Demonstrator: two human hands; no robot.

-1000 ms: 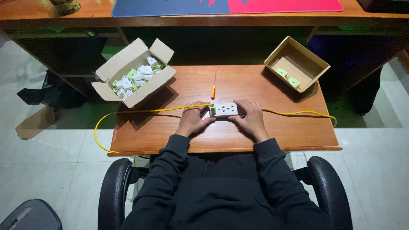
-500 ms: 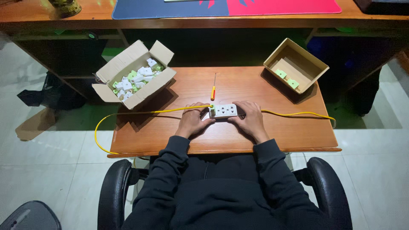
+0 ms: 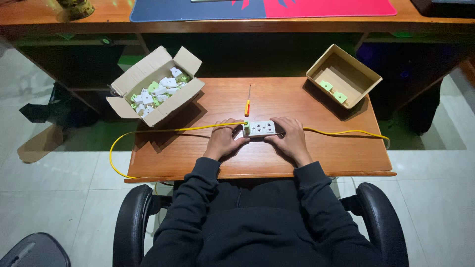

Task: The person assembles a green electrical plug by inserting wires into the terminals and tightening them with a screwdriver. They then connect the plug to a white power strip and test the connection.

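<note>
A white socket block (image 3: 259, 128) with a green end lies on the small wooden table (image 3: 198, 148), on a yellow cable (image 3: 163, 131) that runs off both sides. My left hand (image 3: 223, 140) grips its left end, fingers curled at the green part. My right hand (image 3: 289, 138) holds its right end. A screwdriver (image 3: 248, 101) with an orange-yellow handle lies just beyond the block, untouched.
An open cardboard box (image 3: 154, 90) full of several white and green socket parts sits at the table's far left. A second open box (image 3: 343, 75) at the far right holds two green-white pieces. A long desk (image 3: 99, 17) stands beyond. The chair's armrests (image 3: 381, 217) flank me.
</note>
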